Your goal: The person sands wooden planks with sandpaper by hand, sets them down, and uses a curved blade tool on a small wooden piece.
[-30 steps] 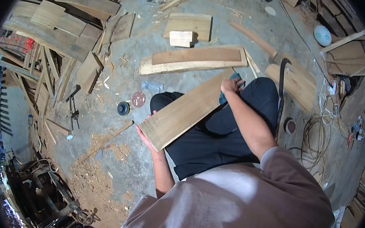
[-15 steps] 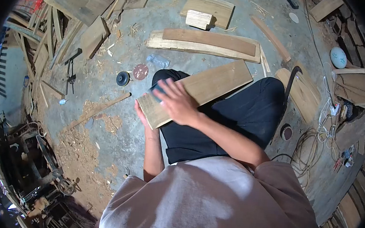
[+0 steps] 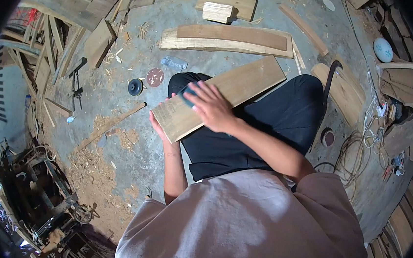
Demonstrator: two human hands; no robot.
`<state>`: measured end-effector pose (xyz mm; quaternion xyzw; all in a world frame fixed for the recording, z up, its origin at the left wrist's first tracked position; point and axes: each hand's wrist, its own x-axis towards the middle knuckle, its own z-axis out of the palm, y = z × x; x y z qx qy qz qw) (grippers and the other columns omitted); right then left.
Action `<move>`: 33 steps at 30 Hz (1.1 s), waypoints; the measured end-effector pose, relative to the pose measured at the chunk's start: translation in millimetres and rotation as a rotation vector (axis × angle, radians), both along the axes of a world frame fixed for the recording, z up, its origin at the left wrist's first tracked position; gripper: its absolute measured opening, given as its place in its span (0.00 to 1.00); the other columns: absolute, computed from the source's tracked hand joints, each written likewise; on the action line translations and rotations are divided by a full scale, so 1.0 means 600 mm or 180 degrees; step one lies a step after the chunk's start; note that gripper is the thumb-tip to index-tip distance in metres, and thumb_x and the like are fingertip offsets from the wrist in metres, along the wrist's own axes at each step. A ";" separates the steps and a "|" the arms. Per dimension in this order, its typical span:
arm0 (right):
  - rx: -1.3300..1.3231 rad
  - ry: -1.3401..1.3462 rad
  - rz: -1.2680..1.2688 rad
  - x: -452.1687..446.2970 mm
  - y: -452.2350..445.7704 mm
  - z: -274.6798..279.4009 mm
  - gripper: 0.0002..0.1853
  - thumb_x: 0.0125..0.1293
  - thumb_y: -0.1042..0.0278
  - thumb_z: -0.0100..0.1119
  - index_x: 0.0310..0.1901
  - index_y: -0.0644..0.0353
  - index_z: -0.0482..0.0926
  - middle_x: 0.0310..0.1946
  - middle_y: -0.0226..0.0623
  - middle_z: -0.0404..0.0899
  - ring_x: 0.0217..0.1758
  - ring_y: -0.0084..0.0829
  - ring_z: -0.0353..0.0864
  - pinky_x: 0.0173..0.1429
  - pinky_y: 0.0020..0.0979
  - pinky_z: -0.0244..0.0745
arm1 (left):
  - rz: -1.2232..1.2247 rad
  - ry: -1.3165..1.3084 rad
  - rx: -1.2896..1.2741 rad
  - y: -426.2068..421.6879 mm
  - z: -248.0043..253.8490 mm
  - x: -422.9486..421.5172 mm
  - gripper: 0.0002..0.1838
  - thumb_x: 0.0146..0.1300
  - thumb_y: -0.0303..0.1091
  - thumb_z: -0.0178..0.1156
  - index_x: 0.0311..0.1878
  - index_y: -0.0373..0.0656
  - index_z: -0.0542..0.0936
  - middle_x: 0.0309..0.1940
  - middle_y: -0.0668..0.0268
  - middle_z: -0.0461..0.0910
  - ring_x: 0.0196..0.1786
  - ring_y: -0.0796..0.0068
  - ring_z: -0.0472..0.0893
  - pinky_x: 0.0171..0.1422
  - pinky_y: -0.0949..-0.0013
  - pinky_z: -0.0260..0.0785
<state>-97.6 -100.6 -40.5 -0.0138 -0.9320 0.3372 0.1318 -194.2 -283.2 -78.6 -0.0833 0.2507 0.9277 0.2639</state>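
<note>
A flat wooden board (image 3: 247,83) lies slantwise across my lap. At its lower left end my left hand (image 3: 157,124) grips the edge, with the thumb side showing and most of the fingers hidden beneath the wood. My right hand (image 3: 213,107) presses a dark piece of sandpaper (image 3: 187,96) against the board's upper face. The palm and fingers cover much of that piece, so its full shape is hidden.
Wooden boards (image 3: 228,46) lie on the floor ahead. To the left are a black round disc (image 3: 135,87), a reddish sanding disc (image 3: 155,78), a clamp (image 3: 76,79) and a wood strip (image 3: 111,126). Coiled cable (image 3: 351,159) lies right; machinery (image 3: 43,193) stands lower left.
My right hand and the sandpaper have slid up and right along the board. My left hand keeps its hold on the end. The whole view has shifted slightly.
</note>
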 end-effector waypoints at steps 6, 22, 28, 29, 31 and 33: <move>-0.0062 -0.0514 -0.1253 0.039 0.135 -0.086 0.25 0.76 0.57 0.46 0.72 0.49 0.67 0.76 0.40 0.59 0.80 0.48 0.53 0.80 0.54 0.47 | -0.0038 -0.0042 0.0254 0.003 -0.001 0.004 0.27 0.70 0.59 0.54 0.50 0.43 0.84 0.57 0.57 0.81 0.76 0.48 0.62 0.82 0.44 0.48; -0.0295 -0.1739 -0.2966 0.017 0.296 -0.195 0.29 0.76 0.50 0.41 0.76 0.43 0.60 0.79 0.35 0.52 0.82 0.42 0.46 0.81 0.51 0.40 | -0.0054 -0.0083 -0.0066 0.000 0.001 0.000 0.27 0.71 0.59 0.52 0.49 0.43 0.85 0.56 0.58 0.82 0.76 0.51 0.63 0.82 0.45 0.49; -0.0443 -0.2184 -0.3436 0.014 0.336 -0.194 0.30 0.76 0.48 0.36 0.77 0.41 0.58 0.81 0.32 0.48 0.83 0.41 0.45 0.81 0.49 0.38 | -0.0002 -0.0222 0.0054 -0.007 -0.012 -0.001 0.32 0.69 0.61 0.53 0.57 0.38 0.79 0.68 0.51 0.70 0.77 0.52 0.62 0.81 0.47 0.51; -0.0505 -0.2298 -0.3494 0.016 0.341 -0.189 0.30 0.76 0.47 0.36 0.77 0.40 0.58 0.81 0.32 0.48 0.83 0.41 0.44 0.81 0.50 0.37 | 0.0013 -0.0199 0.0048 -0.009 -0.016 -0.003 0.35 0.69 0.61 0.53 0.62 0.36 0.76 0.74 0.48 0.64 0.77 0.52 0.62 0.81 0.47 0.52; -0.0602 -0.2466 -0.3740 0.014 0.345 -0.194 0.30 0.76 0.46 0.36 0.77 0.41 0.57 0.81 0.32 0.48 0.83 0.43 0.44 0.81 0.53 0.36 | -0.0053 -0.0140 -0.0042 -0.016 -0.013 -0.003 0.30 0.70 0.60 0.53 0.53 0.40 0.82 0.63 0.55 0.76 0.77 0.52 0.62 0.81 0.46 0.50; -0.0610 -0.2682 -0.3863 0.013 0.355 -0.210 0.31 0.76 0.45 0.36 0.78 0.41 0.56 0.81 0.34 0.47 0.83 0.45 0.43 0.80 0.54 0.37 | -0.0083 -0.0065 -0.0136 -0.008 -0.008 -0.003 0.28 0.70 0.60 0.53 0.50 0.42 0.85 0.58 0.58 0.82 0.77 0.51 0.63 0.82 0.45 0.49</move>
